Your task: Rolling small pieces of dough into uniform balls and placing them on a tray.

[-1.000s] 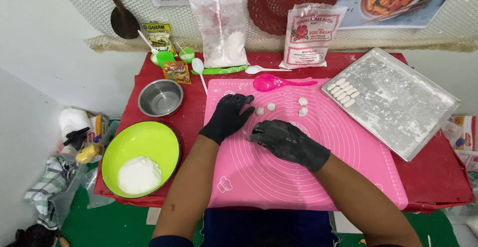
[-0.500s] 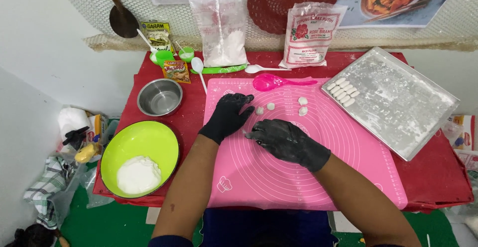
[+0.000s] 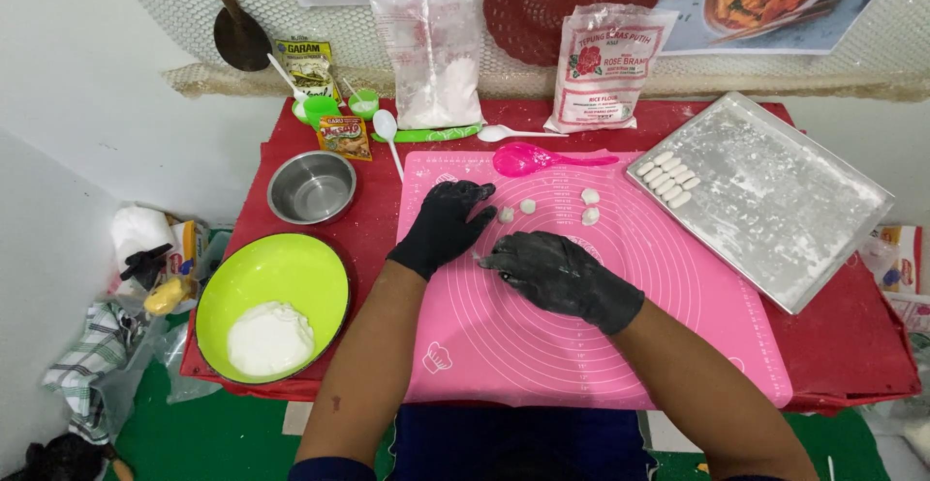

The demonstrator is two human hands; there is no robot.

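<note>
Black-gloved right hand (image 3: 562,276) lies flat on the pink silicone mat (image 3: 601,345), fingers spread, apparently covering a dough piece. Left hand (image 3: 444,226) rests open beside small white dough lumps (image 3: 528,207): soft, sticky, best pinched lightly at the sides.

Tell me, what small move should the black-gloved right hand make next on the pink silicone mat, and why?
Probably keep rolling under the palm. The black-gloved right hand lies flat on the pink silicone mat with a bit of white dough showing at its fingertips, while finished white dough sticks are lined up on the floured metal tray.
</note>
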